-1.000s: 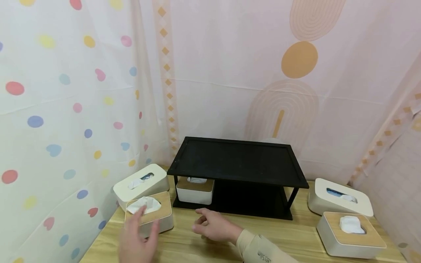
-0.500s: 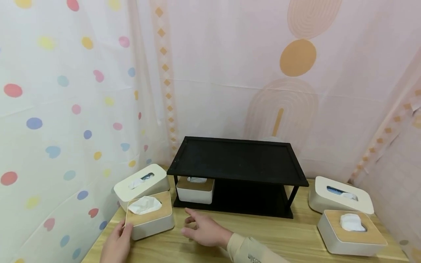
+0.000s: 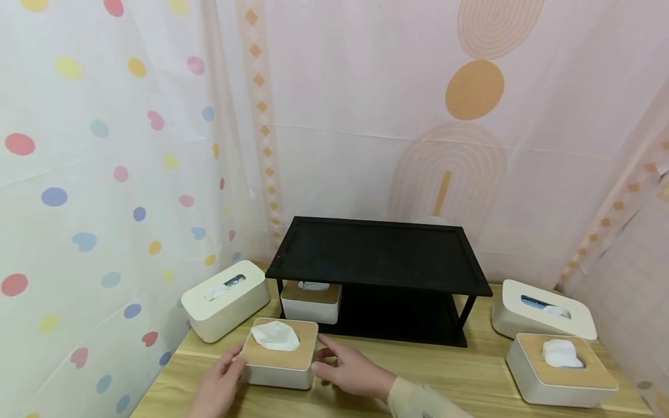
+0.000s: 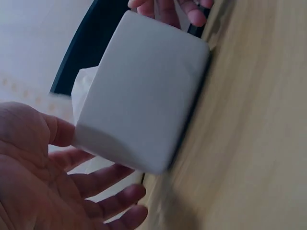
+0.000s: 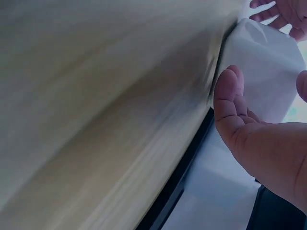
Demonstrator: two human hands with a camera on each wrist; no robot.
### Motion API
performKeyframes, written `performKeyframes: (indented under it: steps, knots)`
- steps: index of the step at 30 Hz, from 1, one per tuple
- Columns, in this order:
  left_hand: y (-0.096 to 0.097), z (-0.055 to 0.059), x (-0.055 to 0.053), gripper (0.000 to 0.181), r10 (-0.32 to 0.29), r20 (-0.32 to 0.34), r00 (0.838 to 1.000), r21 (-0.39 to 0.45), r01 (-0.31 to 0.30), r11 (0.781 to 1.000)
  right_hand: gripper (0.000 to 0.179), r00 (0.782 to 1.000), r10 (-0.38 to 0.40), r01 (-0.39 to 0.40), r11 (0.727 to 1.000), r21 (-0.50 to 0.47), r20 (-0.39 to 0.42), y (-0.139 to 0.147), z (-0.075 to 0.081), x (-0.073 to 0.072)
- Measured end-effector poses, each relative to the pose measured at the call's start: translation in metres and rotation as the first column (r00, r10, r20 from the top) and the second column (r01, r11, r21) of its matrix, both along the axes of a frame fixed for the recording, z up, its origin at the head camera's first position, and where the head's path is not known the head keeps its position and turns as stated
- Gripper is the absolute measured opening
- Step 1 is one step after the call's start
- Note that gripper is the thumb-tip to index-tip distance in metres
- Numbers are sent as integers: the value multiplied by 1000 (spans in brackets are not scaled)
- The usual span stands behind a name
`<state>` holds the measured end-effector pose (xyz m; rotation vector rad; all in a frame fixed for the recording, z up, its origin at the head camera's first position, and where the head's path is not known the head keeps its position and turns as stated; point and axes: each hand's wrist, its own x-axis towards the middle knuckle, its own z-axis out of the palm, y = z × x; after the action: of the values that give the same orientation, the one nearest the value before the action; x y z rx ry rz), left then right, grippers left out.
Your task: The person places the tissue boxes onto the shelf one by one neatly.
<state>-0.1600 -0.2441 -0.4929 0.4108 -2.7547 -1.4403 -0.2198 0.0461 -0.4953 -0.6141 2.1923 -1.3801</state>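
Note:
A tissue box (image 3: 277,380) with pale walls, a wood-toned lid and a white tissue sticking up stands between my two hands, in front of the black two-tier rack (image 3: 376,255). My left hand (image 3: 216,380) touches its left end; in the left wrist view the thumb is at the top edge, with the fingers loosely extended along the end wall. On the other side, my right hand (image 3: 352,366) has its fingertips right at the right end, fingers slightly bent. A similar tissue box (image 3: 312,310) sits on the rack's lower shelf at the left.
A longer all-cream tissue box (image 3: 227,310) stands at the back left of the wooden table (image 3: 172,389). On the right are another cream tissue box (image 3: 502,319) and a wood-lidded one (image 3: 561,392). Patterned curtains (image 3: 340,116) close off the back and sides.
The wood-lidded tissue box has moved right, away from the cream box, and turned squarer to the rack. My left hand has followed it; my right hand has shifted slightly right to its other end.

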Motion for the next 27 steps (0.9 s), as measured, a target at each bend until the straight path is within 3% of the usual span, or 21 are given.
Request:
performKeyframes:
  steps: [4, 7, 10, 12, 15, 17, 19, 24, 27]
  knots:
    - [26, -4, -1, 54, -62, -24, 998, 105, 64, 992, 79, 1000, 3, -3, 1000, 16, -23, 35, -4, 4]
    - [44, -5, -3, 57, -142, -14, 990, 208, 142, 968, 82, 1000, -6, 6, 1000, -2, 17, 64, -4, 8]
    - [61, -5, -6, 64, -250, 9, 968, 299, 236, 925, 83, 995, -12, 17, 998, -55, 96, 92, -5, 12]
    - [70, -6, -8, 68, -323, 14, 946, 360, 296, 885, 83, 987, 0, 17, 994, -106, 162, 109, -7, 14]
    - [84, -5, -14, 73, -393, 34, 919, 426, 342, 838, 82, 969, 37, 7, 985, -174, 246, 132, -13, 14]
    - [89, -4, -15, 74, -413, 41, 910, 460, 350, 816, 83, 956, 57, 5, 978, -211, 287, 141, -17, 13]
    - [93, -4, -17, 75, -416, 54, 908, 476, 343, 810, 84, 946, 75, 2, 972, -236, 317, 148, -22, 11]
    - [102, -7, -19, 76, -397, 45, 917, 501, 323, 803, 88, 934, 51, 50, 962, -269, 354, 155, -31, 9]
    - [108, -9, -19, 76, -393, 13, 920, 523, 329, 786, 89, 933, 27, 76, 960, -269, 360, 158, -33, 10]
